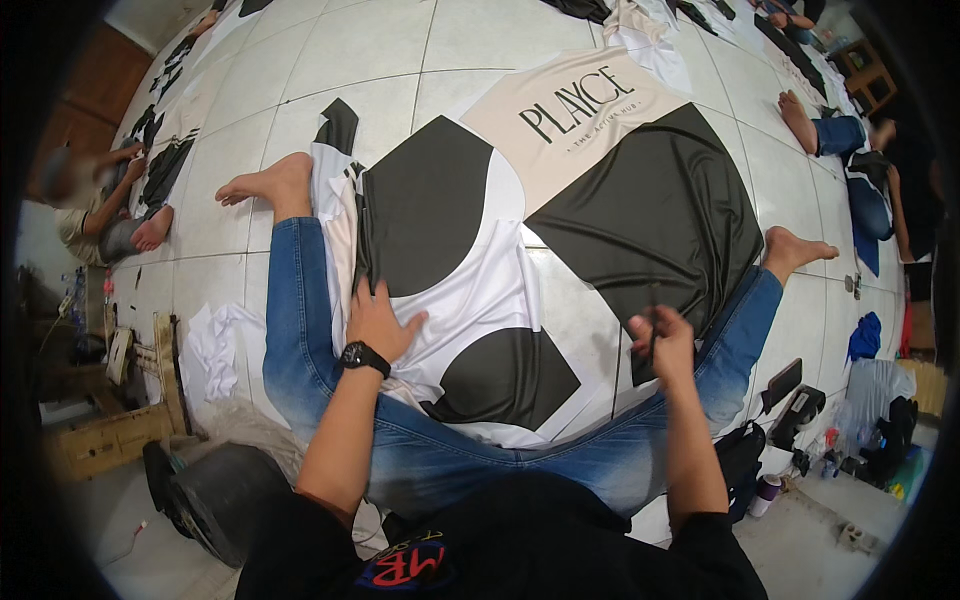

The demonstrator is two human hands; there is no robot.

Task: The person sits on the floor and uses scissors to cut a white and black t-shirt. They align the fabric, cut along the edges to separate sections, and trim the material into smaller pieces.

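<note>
My left hand (378, 322), a black watch on its wrist, lies with fingers spread on a white fabric piece (480, 270) printed with dark shapes. One dark printed panel (425, 200) lies just beyond its fingertips; a smaller dark shape (510, 380) sits nearer my lap. Closed around what look like dark scissors (654, 330), my right hand (668, 345) is raised near the lower edge of a large shiny black panel (660, 220). Its fingers partly hide the tool. A beige panel with dark lettering (575, 105) is spread farther ahead.
My legs in jeans (310, 310) stretch out on both sides of the cloth on the tiled floor. Crumpled white fabric (212, 345) lies at left, near a wooden frame (110, 440). Other people (95, 205) sit at both sides. A cup (765, 494) stands at lower right.
</note>
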